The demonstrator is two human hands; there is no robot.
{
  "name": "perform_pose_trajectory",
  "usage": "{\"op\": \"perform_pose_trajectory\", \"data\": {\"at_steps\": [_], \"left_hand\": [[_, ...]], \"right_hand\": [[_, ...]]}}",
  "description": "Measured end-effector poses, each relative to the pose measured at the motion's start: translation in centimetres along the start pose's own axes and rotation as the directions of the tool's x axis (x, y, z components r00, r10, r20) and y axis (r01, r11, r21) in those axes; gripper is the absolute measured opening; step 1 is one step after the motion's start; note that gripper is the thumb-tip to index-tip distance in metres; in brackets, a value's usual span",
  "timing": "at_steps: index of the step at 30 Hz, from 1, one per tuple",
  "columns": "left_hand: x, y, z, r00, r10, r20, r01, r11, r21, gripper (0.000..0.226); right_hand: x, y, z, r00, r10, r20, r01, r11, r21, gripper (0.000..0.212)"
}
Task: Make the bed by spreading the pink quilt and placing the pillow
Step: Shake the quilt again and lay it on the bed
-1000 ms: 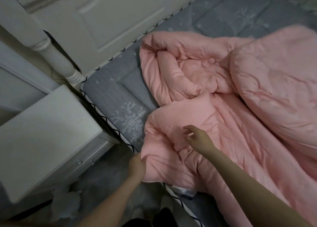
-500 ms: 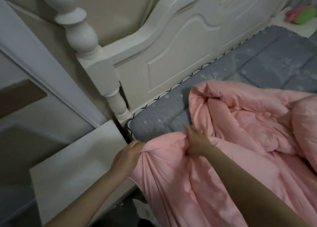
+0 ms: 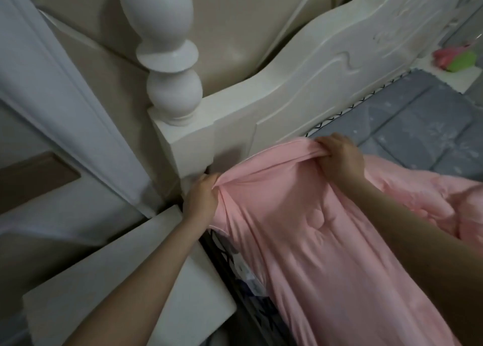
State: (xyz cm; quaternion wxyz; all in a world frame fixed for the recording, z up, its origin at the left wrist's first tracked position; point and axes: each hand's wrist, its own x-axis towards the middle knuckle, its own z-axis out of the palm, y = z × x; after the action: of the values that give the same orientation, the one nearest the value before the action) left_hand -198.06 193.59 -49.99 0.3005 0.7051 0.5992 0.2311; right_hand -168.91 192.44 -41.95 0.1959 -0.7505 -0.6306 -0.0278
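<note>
The pink quilt lies stretched over the near left part of the bed, its top edge pulled up against the white headboard. My left hand is closed on the quilt's corner beside the bedpost. My right hand grips the bunched top edge further right, just in front of the headboard. More of the quilt is rumpled at the right edge of view. The grey quilted mattress cover shows beyond my right hand. No pillow is in view.
A white bedpost with a rounded finial stands at the headboard's left end. A white nightstand sits left of the bed, close under my left forearm. A pink and green object lies at the far right beyond the mattress.
Both hands have carried the quilt's edge up toward the headboard, pulling it taut. The view has lifted and moved closer to the bedpost.
</note>
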Motion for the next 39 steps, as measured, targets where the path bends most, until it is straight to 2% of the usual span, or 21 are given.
{"op": "perform_pose_trajectory", "data": {"at_steps": [3,6,8,10,12,15,17,20,22,24,27,32,36,39], "left_hand": [[1.8,-2.9,0.1,0.999,-0.033,0.009,0.032,0.993,0.117,0.029],[1.6,-6.8,2.1,0.973,-0.174,0.151,0.129,0.954,0.269,0.028],[1.2,-9.1,3.2,0.958,-0.212,0.194,0.138,0.931,0.338,0.027],[0.8,-11.2,4.4,0.951,-0.231,0.205,0.149,0.925,0.351,0.029],[0.3,-12.4,5.5,0.955,-0.222,0.195,0.137,0.918,0.373,0.028],[0.0,-12.8,7.2,0.983,-0.094,0.158,0.012,0.892,0.453,0.018],[0.5,-12.1,8.2,0.995,-0.091,0.05,0.063,0.912,0.406,0.02],[1.6,-10.6,9.5,0.95,-0.312,-0.007,0.307,0.93,0.202,0.03],[1.8,-10.6,9.9,0.894,-0.448,0.007,0.445,0.89,0.099,0.033],[0.9,-10.8,9.9,0.874,-0.482,0.059,0.471,0.872,0.136,0.035],[-0.8,-9.4,9.7,0.918,-0.362,0.165,0.329,0.924,0.197,0.038],[-2.9,-0.9,10.2,0.973,-0.075,0.217,0.065,0.997,0.052,0.034],[-6.8,7.5,11.6,0.955,0.078,0.286,-0.079,0.997,-0.008,0.035],[-11.8,14.9,12.7,0.92,0.185,0.347,-0.182,0.982,-0.044,0.037]], "right_hand": [[2.7,-2.0,3.6,0.999,-0.034,0.0,0.034,0.994,-0.107,0.042],[1.0,-2.1,9.5,0.99,-0.049,0.132,0.078,0.971,-0.228,0.032],[-1.5,-1.5,12.7,0.978,-0.055,0.199,0.104,0.963,-0.249,0.021],[-3.7,-1.3,15.0,0.953,0.015,0.304,0.056,0.973,-0.224,0.021],[-5.5,-1.2,16.4,0.921,0.09,0.379,-0.017,0.982,-0.19,0.027],[-6.2,-0.2,17.1,0.93,0.15,0.335,-0.116,0.986,-0.121,0.035],[-5.6,0.7,17.0,0.943,0.196,0.269,-0.183,0.98,-0.073,0.036],[-4.5,1.4,16.6,0.937,0.27,0.22,-0.301,0.946,0.121,0.024],[-4.5,1.2,16.2,0.882,0.331,0.335,-0.413,0.885,0.212,0.024],[-5.5,1.5,15.6,0.787,0.376,0.489,-0.521,0.83,0.201,0.027],[-7.9,2.9,13.6,0.717,0.415,0.561,-0.592,0.787,0.175,0.03],[-12.7,6.3,7.1,0.712,0.464,0.527,-0.636,0.745,0.202,0.031],[-18.3,9.9,-1.1,0.736,0.495,0.461,-0.637,0.738,0.224,0.031],[-24.3,13.7,-9.3,0.754,0.559,0.344,-0.646,0.727,0.233,0.031]]}}
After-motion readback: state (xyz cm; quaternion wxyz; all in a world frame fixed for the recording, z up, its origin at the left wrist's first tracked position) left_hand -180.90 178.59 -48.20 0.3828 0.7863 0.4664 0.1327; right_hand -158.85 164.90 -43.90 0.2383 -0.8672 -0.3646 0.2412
